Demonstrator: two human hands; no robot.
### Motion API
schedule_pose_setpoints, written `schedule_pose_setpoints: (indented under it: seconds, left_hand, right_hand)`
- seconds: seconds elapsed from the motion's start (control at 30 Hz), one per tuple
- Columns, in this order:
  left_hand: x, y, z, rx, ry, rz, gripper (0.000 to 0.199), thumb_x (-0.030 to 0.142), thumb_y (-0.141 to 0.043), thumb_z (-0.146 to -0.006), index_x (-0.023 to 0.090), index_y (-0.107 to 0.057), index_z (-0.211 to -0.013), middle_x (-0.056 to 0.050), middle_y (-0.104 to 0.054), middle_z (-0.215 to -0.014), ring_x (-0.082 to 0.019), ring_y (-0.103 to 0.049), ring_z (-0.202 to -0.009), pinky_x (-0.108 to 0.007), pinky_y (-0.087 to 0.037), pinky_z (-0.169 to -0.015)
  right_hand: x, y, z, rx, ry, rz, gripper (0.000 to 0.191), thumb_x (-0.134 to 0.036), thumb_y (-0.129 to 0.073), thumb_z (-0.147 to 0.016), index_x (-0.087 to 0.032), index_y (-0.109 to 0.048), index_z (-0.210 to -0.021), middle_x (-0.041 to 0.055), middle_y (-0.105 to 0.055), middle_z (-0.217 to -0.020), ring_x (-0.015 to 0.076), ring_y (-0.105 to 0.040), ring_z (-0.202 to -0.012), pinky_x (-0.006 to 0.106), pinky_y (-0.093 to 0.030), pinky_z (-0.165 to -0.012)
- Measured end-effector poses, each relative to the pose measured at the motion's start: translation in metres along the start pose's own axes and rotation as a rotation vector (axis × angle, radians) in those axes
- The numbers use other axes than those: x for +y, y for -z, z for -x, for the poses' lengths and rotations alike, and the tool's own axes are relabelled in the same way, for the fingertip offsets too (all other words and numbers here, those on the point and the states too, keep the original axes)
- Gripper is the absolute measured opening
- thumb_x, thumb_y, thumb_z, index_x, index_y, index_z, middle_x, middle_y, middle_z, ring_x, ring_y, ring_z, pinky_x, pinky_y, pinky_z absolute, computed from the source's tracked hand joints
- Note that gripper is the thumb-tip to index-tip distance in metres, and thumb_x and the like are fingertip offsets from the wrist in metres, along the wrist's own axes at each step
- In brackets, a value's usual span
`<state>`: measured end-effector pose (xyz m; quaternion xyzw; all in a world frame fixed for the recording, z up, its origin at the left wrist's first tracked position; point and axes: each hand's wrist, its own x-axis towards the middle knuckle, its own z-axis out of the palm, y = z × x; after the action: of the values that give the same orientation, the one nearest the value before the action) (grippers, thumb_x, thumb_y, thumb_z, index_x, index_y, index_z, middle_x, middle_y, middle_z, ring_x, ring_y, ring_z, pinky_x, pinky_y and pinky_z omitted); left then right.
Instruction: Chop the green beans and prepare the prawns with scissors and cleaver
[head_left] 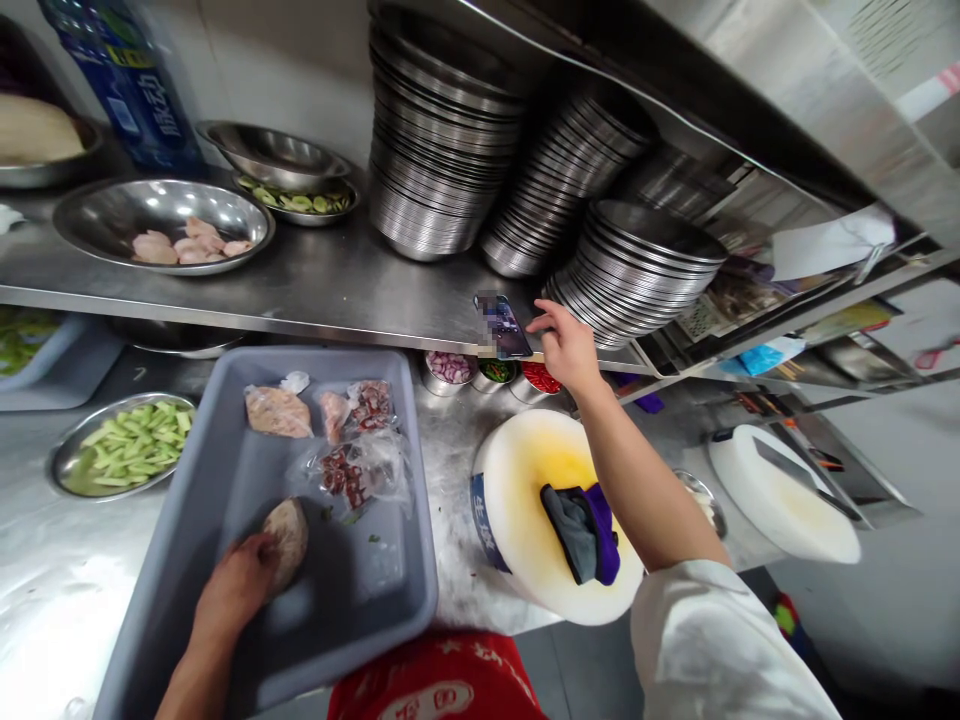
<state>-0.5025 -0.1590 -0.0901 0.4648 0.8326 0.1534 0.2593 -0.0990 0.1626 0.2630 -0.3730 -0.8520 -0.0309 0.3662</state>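
Observation:
In the grey plastic bin (247,610), my left hand (241,580) has its fingers closed on the side of a pale lump of meat (288,545), perhaps frozen. Farther back in the same bin lie a plastic-wrapped piece of pale meat (277,412) and small bags of dark reddish-brown pieces (343,476). My right hand (566,340) is raised at the edge of the steel shelf (360,290). Its fingers are apart and hold nothing, with the index finger stretched toward a smartphone (511,328) lying there. Whether that fingertip touches the screen I cannot tell.
Tall stacks of steel bowls (450,130) crowd the shelf beside a bowl of raw chicken pieces (191,243). A round white chopping board (517,470) bears a grey-and-purple cloth (581,535). Cut green vegetables (142,440) fill a dish left of the bin.

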Motion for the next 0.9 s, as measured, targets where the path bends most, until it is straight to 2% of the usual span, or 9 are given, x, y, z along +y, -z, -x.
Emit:
schedule_pose_setpoints:
  seconds: [0.17,0.27,0.33,0.5,0.63,0.7,0.83,0.9]
  left_hand:
    - [-0.001,0.000,-0.002,-0.007,-0.019,-0.006,0.046,0.038,-0.039,-0.085,0.014,-0.071,-0.109,-0.020,-0.073,-0.111,-0.034,-0.070,-0.105,-0.042,-0.051,-0.096]
    - [-0.001,-0.001,-0.002,0.010,-0.024,0.000,0.046,0.037,-0.040,-0.085,0.014,-0.070,-0.110,-0.019,-0.073,-0.111,-0.032,-0.070,-0.106,-0.042,-0.049,-0.099]
    - [-0.001,-0.001,-0.002,0.009,-0.026,0.003,0.045,0.037,-0.040,-0.085,0.015,-0.070,-0.109,-0.018,-0.074,-0.111,-0.032,-0.070,-0.107,-0.041,-0.049,-0.100]
    - [0.000,0.004,-0.002,-0.041,0.005,0.000,0.046,0.039,-0.041,-0.085,0.014,-0.069,-0.111,-0.018,-0.074,-0.110,-0.032,-0.071,-0.106,-0.039,-0.051,-0.096]
    - [0.000,0.007,-0.001,-0.068,0.095,-0.020,0.050,0.045,-0.045,-0.086,0.014,-0.068,-0.117,-0.019,-0.075,-0.109,-0.035,-0.072,-0.103,-0.041,-0.053,-0.088]
    - [0.000,0.007,-0.001,-0.078,0.104,-0.014,0.050,0.046,-0.046,-0.087,0.014,-0.067,-0.119,-0.019,-0.075,-0.107,-0.035,-0.072,-0.103,-0.042,-0.052,-0.088]
    - [-0.001,0.006,-0.001,-0.078,0.043,0.000,0.049,0.046,-0.046,-0.085,0.012,-0.065,-0.115,-0.019,-0.073,-0.111,-0.033,-0.068,-0.110,-0.040,-0.048,-0.097]
    - [0.001,0.006,-0.001,-0.078,-0.002,0.002,0.043,0.046,-0.048,-0.083,0.015,-0.064,-0.108,-0.017,-0.073,-0.109,-0.032,-0.068,-0.107,-0.038,-0.048,-0.097]
  right_hand:
    - [0.004,-0.002,0.003,-0.019,-0.001,0.005,0.059,-0.013,-0.043,-0.076,-0.023,-0.056,-0.132,0.0036,-0.078,-0.093,0.0269,-0.071,-0.097,0.049,-0.054,-0.094]
    - [0.007,-0.006,0.003,-0.108,0.013,0.021,0.055,-0.013,-0.045,-0.076,-0.022,-0.059,-0.128,0.0036,-0.078,-0.087,0.0270,-0.071,-0.094,0.048,-0.055,-0.092]
    - [0.008,-0.008,0.003,-0.125,0.011,0.024,0.053,-0.014,-0.045,-0.075,-0.021,-0.060,-0.126,0.0033,-0.077,-0.084,0.0271,-0.071,-0.091,0.047,-0.055,-0.090]
    - [0.003,-0.006,0.004,0.046,-0.066,0.013,0.060,-0.014,-0.043,-0.076,-0.021,-0.056,-0.134,0.0021,-0.077,-0.086,0.0247,-0.072,-0.081,0.043,-0.057,-0.083]
    - [0.000,-0.002,0.006,0.046,-0.070,0.021,0.059,-0.013,-0.043,-0.076,-0.019,-0.057,-0.132,0.0031,-0.076,-0.086,0.0233,-0.071,-0.075,0.040,-0.057,-0.079]
    - [0.000,-0.001,0.008,0.044,-0.072,0.021,0.058,-0.013,-0.043,-0.076,-0.019,-0.057,-0.132,0.0032,-0.076,-0.087,0.0225,-0.071,-0.074,0.039,-0.057,-0.078]
    - [-0.001,0.001,0.020,0.096,-0.046,-0.037,0.056,-0.014,-0.044,-0.077,-0.020,-0.058,-0.131,0.0019,-0.076,-0.086,0.0213,-0.071,-0.077,0.038,-0.057,-0.079]
    - [-0.005,0.002,0.033,0.142,-0.049,-0.096,0.054,-0.014,-0.045,-0.078,-0.021,-0.058,-0.130,0.0011,-0.076,-0.085,0.0213,-0.072,-0.080,0.037,-0.056,-0.079]
